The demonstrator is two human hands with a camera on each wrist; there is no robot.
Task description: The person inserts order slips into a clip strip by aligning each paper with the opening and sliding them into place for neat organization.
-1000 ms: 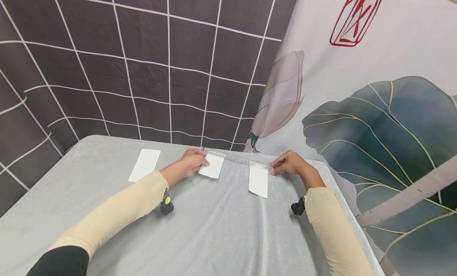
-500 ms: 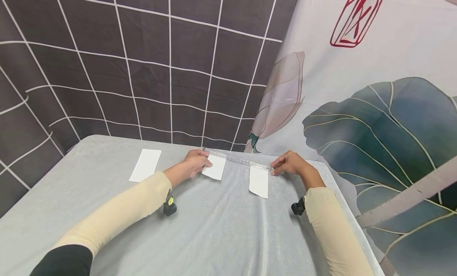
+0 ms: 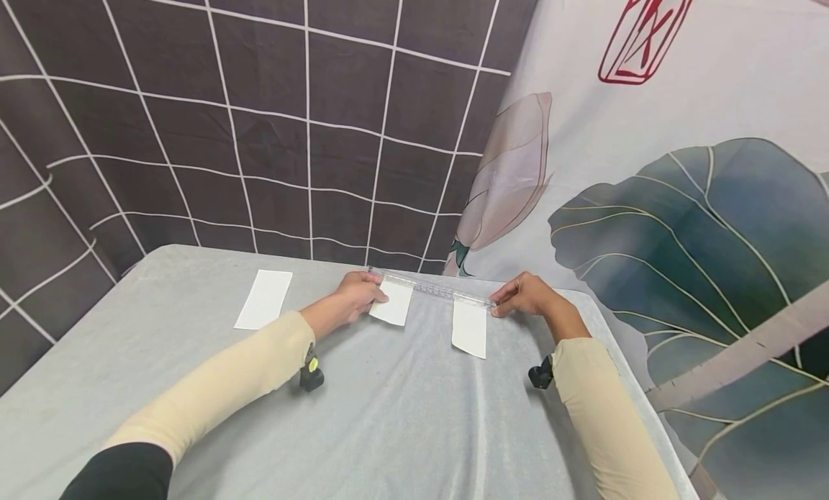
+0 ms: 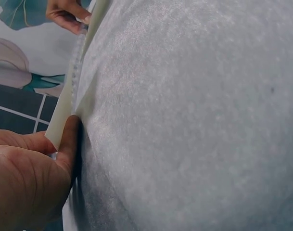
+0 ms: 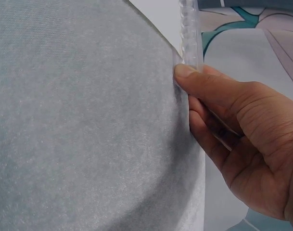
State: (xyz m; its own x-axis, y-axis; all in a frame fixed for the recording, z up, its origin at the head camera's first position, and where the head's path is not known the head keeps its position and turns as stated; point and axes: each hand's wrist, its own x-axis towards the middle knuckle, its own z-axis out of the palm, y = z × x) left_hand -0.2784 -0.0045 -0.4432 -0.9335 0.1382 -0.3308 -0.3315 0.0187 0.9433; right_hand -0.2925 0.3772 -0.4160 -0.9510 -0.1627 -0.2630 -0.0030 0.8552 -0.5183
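Observation:
A long, clear, ridged plastic strip (image 3: 432, 289) lies slanted near the far edge, with two white paper cards along it. At its right end my right hand (image 3: 527, 296) pinches it between thumb and fingers; the right wrist view shows the thumb (image 5: 187, 71) on the strip just below a card corner (image 5: 163, 19). My left hand (image 3: 352, 295) pinches the left card (image 3: 393, 307) by its left side, close to the strip's left end. From the strip hangs the right card (image 3: 469, 331), its lower edge slightly curled. In the left wrist view, the fingers (image 4: 68, 144) hold the left card's edge.
A third white card (image 3: 264, 299) lies flat on the grey cloth-covered table (image 3: 388, 428), left of my left hand. Behind the table hang a dark gridded curtain (image 3: 259, 140) and a white leaf-printed cloth (image 3: 583, 140).
My left hand has shifted slightly right, and the left card has moved right along the strip with it. My right hand, the strip and the right card stay almost still.

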